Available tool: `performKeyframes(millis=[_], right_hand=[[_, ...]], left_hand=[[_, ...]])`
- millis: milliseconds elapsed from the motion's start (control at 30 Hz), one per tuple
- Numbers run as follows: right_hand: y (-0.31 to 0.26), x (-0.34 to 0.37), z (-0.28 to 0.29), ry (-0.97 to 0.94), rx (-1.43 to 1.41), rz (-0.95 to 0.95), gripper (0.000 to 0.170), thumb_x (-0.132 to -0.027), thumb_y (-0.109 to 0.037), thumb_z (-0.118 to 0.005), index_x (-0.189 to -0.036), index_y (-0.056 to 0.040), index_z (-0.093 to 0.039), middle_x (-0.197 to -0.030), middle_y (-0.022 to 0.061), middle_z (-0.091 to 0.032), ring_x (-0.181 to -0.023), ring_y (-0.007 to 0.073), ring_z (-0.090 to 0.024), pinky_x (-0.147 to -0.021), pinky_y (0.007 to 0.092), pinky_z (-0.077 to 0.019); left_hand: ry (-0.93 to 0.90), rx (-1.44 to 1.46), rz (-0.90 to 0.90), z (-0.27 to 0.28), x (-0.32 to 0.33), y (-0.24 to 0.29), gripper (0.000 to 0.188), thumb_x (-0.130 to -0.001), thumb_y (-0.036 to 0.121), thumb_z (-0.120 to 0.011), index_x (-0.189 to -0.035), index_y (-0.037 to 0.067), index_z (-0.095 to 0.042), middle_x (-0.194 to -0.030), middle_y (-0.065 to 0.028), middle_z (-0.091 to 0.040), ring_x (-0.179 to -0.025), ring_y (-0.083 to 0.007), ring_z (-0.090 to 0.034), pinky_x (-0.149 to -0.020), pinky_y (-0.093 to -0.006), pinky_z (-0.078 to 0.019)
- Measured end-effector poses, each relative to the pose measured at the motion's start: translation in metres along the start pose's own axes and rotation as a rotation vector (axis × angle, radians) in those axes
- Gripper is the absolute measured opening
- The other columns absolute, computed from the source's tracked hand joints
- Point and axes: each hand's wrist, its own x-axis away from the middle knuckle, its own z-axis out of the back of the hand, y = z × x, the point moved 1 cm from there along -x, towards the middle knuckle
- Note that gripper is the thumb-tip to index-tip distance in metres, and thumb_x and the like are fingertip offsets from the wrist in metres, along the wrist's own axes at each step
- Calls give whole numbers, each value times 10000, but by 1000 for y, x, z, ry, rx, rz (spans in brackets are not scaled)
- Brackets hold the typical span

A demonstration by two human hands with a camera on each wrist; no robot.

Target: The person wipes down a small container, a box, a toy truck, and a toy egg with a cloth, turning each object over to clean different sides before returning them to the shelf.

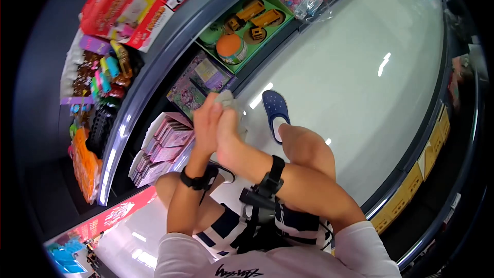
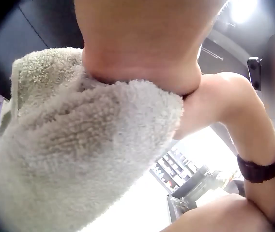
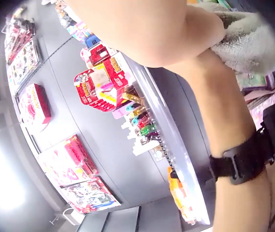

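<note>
A light grey terry towel (image 1: 225, 99) is bunched at the front of my two hands, which are pressed together in front of the lower shelf. My left hand (image 1: 206, 123) grips it from the left side. Close against that, my right hand (image 1: 228, 129) holds the same cloth. In the left wrist view the towel (image 2: 79, 150) hangs in thick folds below the left hand (image 2: 140, 48), with a darker, matted patch on it. The right wrist view has the towel (image 3: 253, 46) beyond the right hand (image 3: 147, 29); most fingers are hidden there.
Beside the hands, the low shelf carries a green tray (image 1: 252, 64) with yellow toy trucks, an orange-lidded tub (image 1: 231, 49) and pink boxed packs (image 1: 167, 141). Red toy boxes (image 1: 123, 10) stand on the shelf above. A blue clog (image 1: 276, 108) is on the pale floor (image 1: 370, 87).
</note>
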Motion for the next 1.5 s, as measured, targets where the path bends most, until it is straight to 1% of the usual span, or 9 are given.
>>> performKeyframes(millis=[233, 400, 600, 733, 833, 1100, 1267, 1300, 1500], right_hand=[[16, 35, 65, -264, -245, 258, 443, -1060, -390, -350, -1314, -114, -585, -1373, 83, -612, -1240, 242, -591, -1080, 398, -460], [-89, 131, 51, -622, -383, 514, 496, -1077, -372, -350, -1423, -66, -533, -1475, 120, -545, -1395, 308, -474, -1205, 486, -334], [-202, 211, 143, -1288, -357, 770, 597, -1057, -448, -415, -1551, -113, -437, -1609, 115, -433, -1493, 332, -368, -1250, 566, -217], [-229, 250, 211, -1087, -87, 940, 610, -1052, -469, -423, -1537, -99, -440, -1591, 126, -446, -1476, 340, -400, -1251, 578, -244], [-212, 233, 267, -351, -276, 986, 593, -1063, -465, -392, -1533, -107, -434, -1559, 116, -480, -1431, 336, -460, -1234, 537, -315], [-72, 85, 452, 125, 187, 448, 604, -1033, -386, -316, -1518, -68, -483, -1518, 119, -541, -1362, 336, -536, -1147, 499, -431], [2, -1, 650, 374, 839, 162, 362, -933, -150, -464, -1099, 65, -703, -1069, 193, -719, -961, 276, -668, -820, 419, -524], [-2, 26, 604, 399, 1008, 136, 293, -891, -156, -536, -888, 90, -694, -858, 149, -708, -787, 227, -622, -700, 431, -487], [-33, 70, 550, 444, 1613, -124, 348, -884, -245, -616, -890, 96, -687, -870, 240, -732, -785, 378, -699, -707, 476, -531]], left_hand=[[-37, -90, -149, -30, 93, 24, 498, -1006, 213, -587, -1461, 22, -519, -1517, -249, -495, -1415, -365, -474, -1176, -419, -352], [175, -348, -195, 75, 225, 123, 528, -980, 136, -609, -1490, 40, -514, -1528, -218, -503, -1421, -352, -470, -1173, -437, -352], [319, 340, 717, 150, 421, -109, 436, -1012, 247, -524, -1415, 102, -605, -1208, -76, -740, -1020, -227, -680, -955, -386, -497], [168, 495, 1312, 96, 545, -199, 427, -988, 338, -512, -1353, 165, -650, -1216, -32, -736, -918, -174, -663, -777, -312, -484], [-157, 613, 1343, 34, 561, -184, 376, -982, 285, -539, -1273, 103, -692, -1111, -65, -758, -822, -175, -665, -717, -331, -502], [-225, 671, 1251, -66, 445, -165, 368, -983, 281, -540, -1260, 95, -695, -1097, -70, -758, -811, -175, -664, -709, -331, -503], [-179, 657, 1310, -85, 420, -177, 363, -984, 279, -540, -1252, 90, -697, -1089, -73, -759, -805, -174, -663, -704, -332, -504], [-178, 644, 1342, -79, 420, -180, 362, -985, 278, -540, -1250, 90, -697, -1087, -74, -759, -803, -174, -662, -703, -332, -504], [-184, 603, 1484, -65, 406, -178, 356, -986, 275, -541, -1241, 84, -700, -1077, -77, -759, -795, -174, -661, -697, -333, -505]])
